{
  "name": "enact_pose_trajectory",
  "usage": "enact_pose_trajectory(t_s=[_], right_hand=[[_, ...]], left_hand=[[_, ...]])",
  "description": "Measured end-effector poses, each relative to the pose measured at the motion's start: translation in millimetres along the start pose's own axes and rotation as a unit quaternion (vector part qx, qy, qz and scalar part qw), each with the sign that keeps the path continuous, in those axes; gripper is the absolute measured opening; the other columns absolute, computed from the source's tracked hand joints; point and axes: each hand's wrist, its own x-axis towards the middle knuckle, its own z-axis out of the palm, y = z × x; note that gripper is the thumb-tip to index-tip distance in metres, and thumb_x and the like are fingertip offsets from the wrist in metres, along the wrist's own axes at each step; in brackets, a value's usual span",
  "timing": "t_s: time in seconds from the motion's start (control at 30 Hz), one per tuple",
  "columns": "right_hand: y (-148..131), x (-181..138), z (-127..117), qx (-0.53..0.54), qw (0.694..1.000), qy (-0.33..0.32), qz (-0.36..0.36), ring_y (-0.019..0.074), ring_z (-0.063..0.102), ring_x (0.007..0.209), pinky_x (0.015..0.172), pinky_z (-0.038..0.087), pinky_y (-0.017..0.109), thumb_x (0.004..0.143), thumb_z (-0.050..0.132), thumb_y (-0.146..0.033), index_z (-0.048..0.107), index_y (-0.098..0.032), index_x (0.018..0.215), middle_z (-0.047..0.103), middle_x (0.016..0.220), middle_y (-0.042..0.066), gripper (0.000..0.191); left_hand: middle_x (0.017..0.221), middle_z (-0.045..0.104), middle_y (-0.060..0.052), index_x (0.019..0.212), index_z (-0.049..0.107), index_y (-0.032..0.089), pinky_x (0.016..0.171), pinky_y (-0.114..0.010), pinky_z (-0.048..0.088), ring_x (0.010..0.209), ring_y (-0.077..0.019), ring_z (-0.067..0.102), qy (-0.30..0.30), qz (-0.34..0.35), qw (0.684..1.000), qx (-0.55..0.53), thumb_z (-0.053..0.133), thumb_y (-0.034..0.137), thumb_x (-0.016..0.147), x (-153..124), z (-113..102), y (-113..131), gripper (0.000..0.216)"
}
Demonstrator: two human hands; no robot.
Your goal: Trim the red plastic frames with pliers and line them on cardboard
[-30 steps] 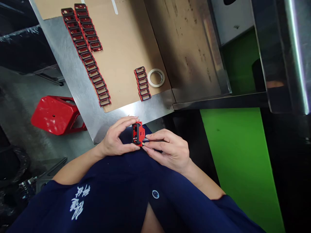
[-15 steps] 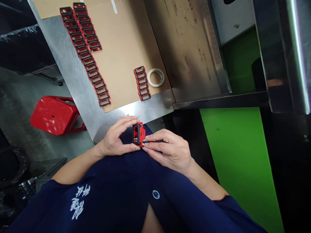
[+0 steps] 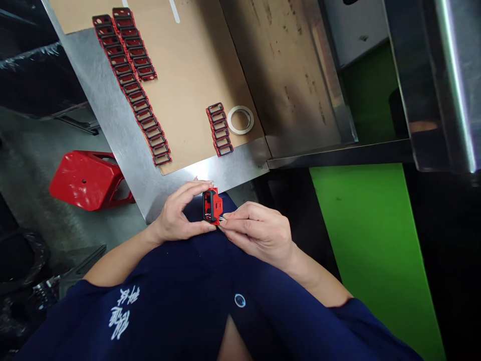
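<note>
My left hand (image 3: pixel 183 213) grips a small red and black plastic frame (image 3: pixel 217 206) between thumb and fingers, just off the table's near edge and in front of my body. The part is tilted, with its black rim facing left and its red side facing right. My right hand (image 3: pixel 261 230) pinches a thin tool with a silvery tip (image 3: pixel 222 218). That tip meets the lower right of the red side. Most of the tool is covered by my fingers, so its exact kind cannot be made out.
Two long rows of red and black frames (image 3: pixel 141 105) lie on the cardboard (image 3: pixel 188 75) at left. A shorter row (image 3: pixel 220 129) sits beside a tape roll (image 3: pixel 241 120). A red stool (image 3: pixel 84 180) stands left of the metal table (image 3: pixel 112 120).
The tool in my right hand has shifted its angle slightly, and its silvery tip now shows more clearly. The frame stays in my left hand, moved very slightly to the left.
</note>
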Motion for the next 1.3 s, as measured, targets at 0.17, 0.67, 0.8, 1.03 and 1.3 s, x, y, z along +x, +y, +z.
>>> enact_pose_trajectory(t_s=[0.17,0.67,0.8,1.03,1.3], right_hand=[[0.3,-2.1,0.6,-0.012,1.0,0.026,0.009,0.0149,0.071,0.081,0.069,0.062,0.025,0.091,0.073,-0.01,0.075,-0.02,0.102,0.072,0.09,0.005,0.014],[7.0,-4.9,3.2,0.016,0.999,0.034,0.015,0.0163,0.07,0.085,0.072,0.062,0.028,0.087,0.078,-0.01,0.076,-0.019,0.099,0.072,0.1,0.006,0.015],[6.9,-3.4,3.6,0.018,0.999,0.035,0.015,0.0162,0.07,0.085,0.072,0.062,0.028,0.087,0.078,-0.009,0.076,-0.018,0.098,0.072,0.1,0.006,0.015],[10.2,-2.6,4.7,0.045,0.999,0.028,0.004,0.017,0.07,0.087,0.074,0.062,0.029,0.086,0.078,-0.006,0.075,-0.018,0.101,0.072,0.099,0.007,0.019],[12.8,-0.5,8.8,0.073,0.995,0.063,-0.015,0.0176,0.072,0.083,0.071,0.062,0.028,0.084,0.078,-0.002,0.075,-0.016,0.099,0.073,0.093,0.008,0.021]], left_hand=[[0.134,0.066,-0.017,0.144,0.055,0.021,0.113,-0.053,0.05,0.127,-0.0311,0.063,0.004,-0.014,1.0,-0.004,0.092,0.04,0.067,-2.1,1.0,-1.1,0.087],[0.134,0.065,-0.016,0.146,0.053,0.022,0.115,-0.05,0.049,0.128,-0.0303,0.062,-0.002,-0.011,1.0,-0.025,0.092,0.037,0.068,0.4,1.1,-2.8,0.089],[0.135,0.065,-0.016,0.147,0.053,0.021,0.117,-0.049,0.047,0.128,-0.0296,0.062,0.002,-0.006,1.0,-0.027,0.093,0.037,0.066,-0.1,0.4,-3.4,0.092],[0.133,0.066,-0.016,0.146,0.053,0.022,0.116,-0.049,0.048,0.128,-0.0298,0.063,-0.005,-0.004,1.0,-0.021,0.091,0.041,0.068,1.4,0.2,-2.9,0.089],[0.136,0.065,-0.016,0.148,0.051,0.023,0.118,-0.051,0.046,0.13,-0.03,0.062,0.01,-0.006,0.999,-0.053,0.09,0.039,0.071,-0.2,4.0,-5.7,0.088]])
